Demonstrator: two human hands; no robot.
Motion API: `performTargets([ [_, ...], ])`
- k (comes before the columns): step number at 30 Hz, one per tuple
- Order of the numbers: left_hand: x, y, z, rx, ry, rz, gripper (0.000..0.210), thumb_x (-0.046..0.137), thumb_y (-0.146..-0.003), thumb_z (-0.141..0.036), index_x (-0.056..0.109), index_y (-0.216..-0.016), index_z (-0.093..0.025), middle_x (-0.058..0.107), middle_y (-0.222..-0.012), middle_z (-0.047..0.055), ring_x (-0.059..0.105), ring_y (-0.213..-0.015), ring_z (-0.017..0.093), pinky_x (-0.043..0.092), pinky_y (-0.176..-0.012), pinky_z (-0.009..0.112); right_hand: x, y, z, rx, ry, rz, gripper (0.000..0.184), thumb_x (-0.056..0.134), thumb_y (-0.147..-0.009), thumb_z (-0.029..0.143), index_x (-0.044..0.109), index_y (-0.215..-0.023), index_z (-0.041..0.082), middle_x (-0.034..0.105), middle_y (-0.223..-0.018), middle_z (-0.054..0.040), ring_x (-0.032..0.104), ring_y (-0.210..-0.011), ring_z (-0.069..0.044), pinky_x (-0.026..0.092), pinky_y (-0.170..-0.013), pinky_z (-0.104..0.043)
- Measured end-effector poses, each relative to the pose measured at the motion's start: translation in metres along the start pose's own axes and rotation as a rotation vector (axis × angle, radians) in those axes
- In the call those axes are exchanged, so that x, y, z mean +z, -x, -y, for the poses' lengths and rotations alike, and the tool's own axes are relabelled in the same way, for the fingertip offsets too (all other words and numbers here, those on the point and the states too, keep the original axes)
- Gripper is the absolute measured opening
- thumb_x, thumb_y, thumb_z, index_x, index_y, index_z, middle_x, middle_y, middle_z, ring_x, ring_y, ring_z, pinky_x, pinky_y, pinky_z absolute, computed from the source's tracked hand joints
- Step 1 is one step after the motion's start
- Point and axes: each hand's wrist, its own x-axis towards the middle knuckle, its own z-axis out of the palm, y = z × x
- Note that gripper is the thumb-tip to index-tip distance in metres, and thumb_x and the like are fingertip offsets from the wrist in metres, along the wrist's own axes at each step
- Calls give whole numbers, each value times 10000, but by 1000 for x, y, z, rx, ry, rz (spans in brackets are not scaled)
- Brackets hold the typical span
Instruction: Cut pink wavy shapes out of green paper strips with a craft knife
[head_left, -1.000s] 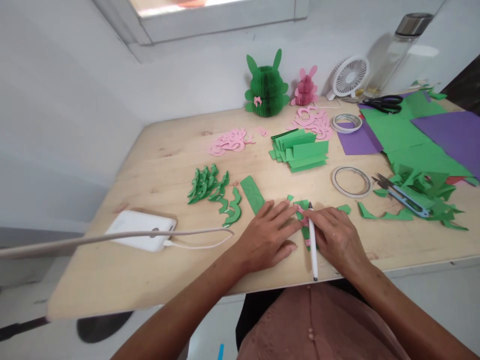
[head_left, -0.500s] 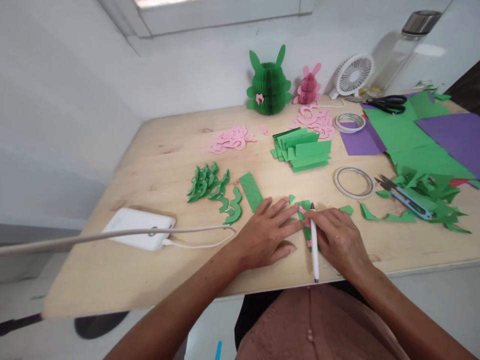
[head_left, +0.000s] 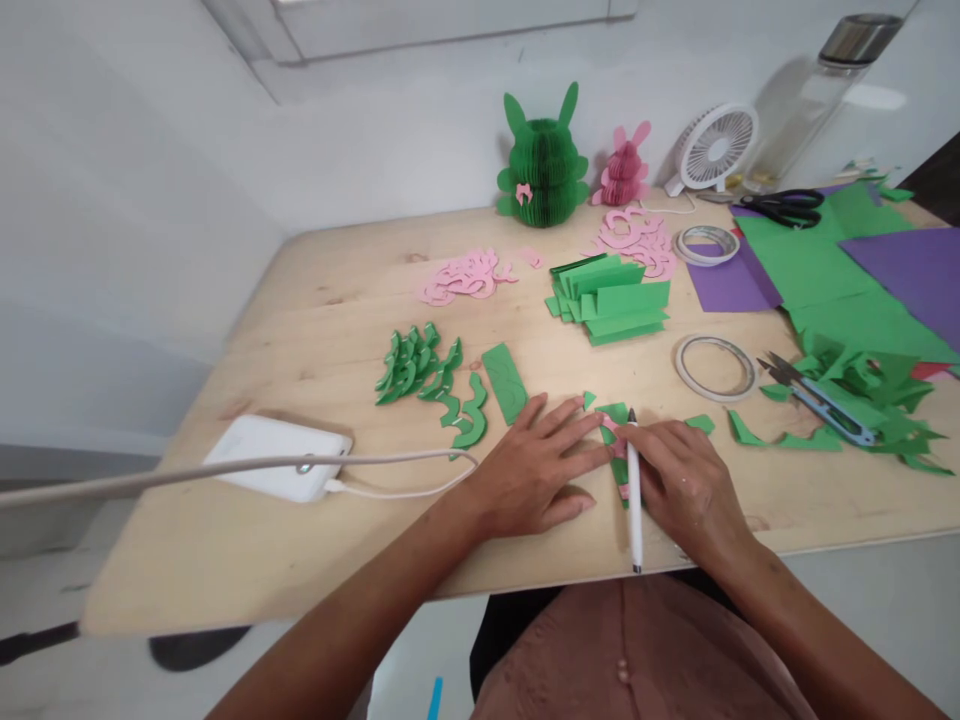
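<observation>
My left hand (head_left: 536, 470) lies flat on the table with its fingers apart, its fingertips at a pink paper cutout (head_left: 621, 445). That cutout rests on a folded green paper strip (head_left: 615, 410), partly covered by both hands. In my right hand (head_left: 690, 480) is a white pen (head_left: 636, 510) with dark ends, held across the strip. The hidden right fingertips may also touch the paper; I cannot tell. Just left of my left fingers is a green rectangle with drawn curves (head_left: 505, 383). Scalloped green cutouts (head_left: 469, 415) lie beyond my left wrist.
Behind my hands lie folded green strips (head_left: 619, 300), pink cutouts (head_left: 472, 277) and a tape roll (head_left: 716, 368). To the right are snips (head_left: 825, 400) among green scraps (head_left: 885, 400). A power bank (head_left: 277, 455) with a cable sits left. Green (head_left: 544, 170) and pink paper figures (head_left: 622, 175) stand at the wall.
The view has shifted slightly, so things at the back and right appear a little further right. Both hands keep nearly the same pose, the pen still in my right hand.
</observation>
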Motion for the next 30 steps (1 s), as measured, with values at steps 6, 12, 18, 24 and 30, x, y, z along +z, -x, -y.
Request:
performTargets([
  [6, 0, 0, 1, -4, 21, 10, 569, 504, -956, -476, 395, -1481, -286, 310, -1592, 64, 202, -1484, 338, 139, -1175, 621, -2, -1, 0, 25, 3, 22, 261, 515, -921, 83, 614, -1157, 139, 711, -943, -86, 599, -866, -232, 440, -777, -358],
  [12, 0, 1, 1, -6, 31, 2, 560, 508, -952, -478, 409, -1471, -293, 324, -1585, 68, 222, -1477, 337, 145, -1177, 614, -2, -1, 0, 38, -6, 41, 253, 511, -930, 98, 610, -1159, 143, 718, -965, -83, 602, -881, -232, 441, -784, -358],
  [18, 0, 0, 1, 10, 16, -10, 500, 486, -966, -479, 458, -1435, -307, 329, -1579, 88, 238, -1472, 339, 163, -1161, 617, -2, -1, 0, 40, -4, 39, 263, 517, -921, 113, 614, -1162, 157, 721, -961, -81, 606, -887, -240, 445, -786, -368],
  [24, -1, -1, 1, 12, 19, -38, 482, 502, -961, -463, 490, -1414, -300, 363, -1560, 90, 250, -1466, 346, 175, -1158, 614, -3, 0, -2, 43, -4, 55, 306, 516, -915, 117, 608, -1202, 175, 723, -951, -77, 617, -882, -237, 449, -780, -369],
  [30, -1, -1, 0, 1, 35, -35, 476, 537, -947, -446, 506, -1402, -309, 359, -1564, 79, 262, -1461, 349, 171, -1162, 607, -2, 0, -3, 43, 8, 50, 296, 516, -915, 121, 607, -1189, 184, 725, -966, -77, 618, -868, -230, 440, -767, -360],
])
